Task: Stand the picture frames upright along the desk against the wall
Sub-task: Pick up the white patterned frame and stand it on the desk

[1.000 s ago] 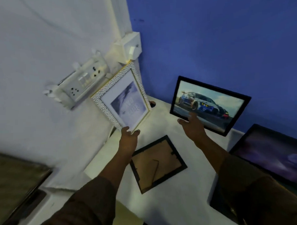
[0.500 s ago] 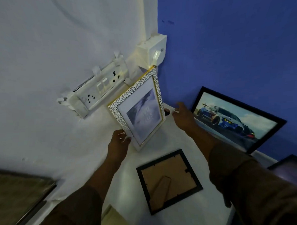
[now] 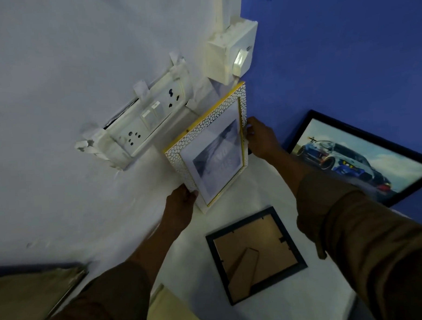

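Note:
A white and gold patterned picture frame (image 3: 212, 147) stands tilted in the corner where the white wall meets the blue wall. My left hand (image 3: 181, 204) grips its lower left corner. My right hand (image 3: 261, 139) holds its right edge. A black frame (image 3: 255, 252) lies face down on the white desk (image 3: 296, 301), brown backing and stand showing. A black-framed car picture (image 3: 359, 158) leans upright against the blue wall at the right.
A white switch and socket panel (image 3: 141, 126) juts from the white wall just left of the held frame. A white switch box (image 3: 231, 50) sits above it in the corner. A brown-framed object (image 3: 34, 291) lies at the lower left.
My right hand left the car picture and moved onto the right edge of the patterned frame. The frame has shifted deeper into the corner. The view has swung left.

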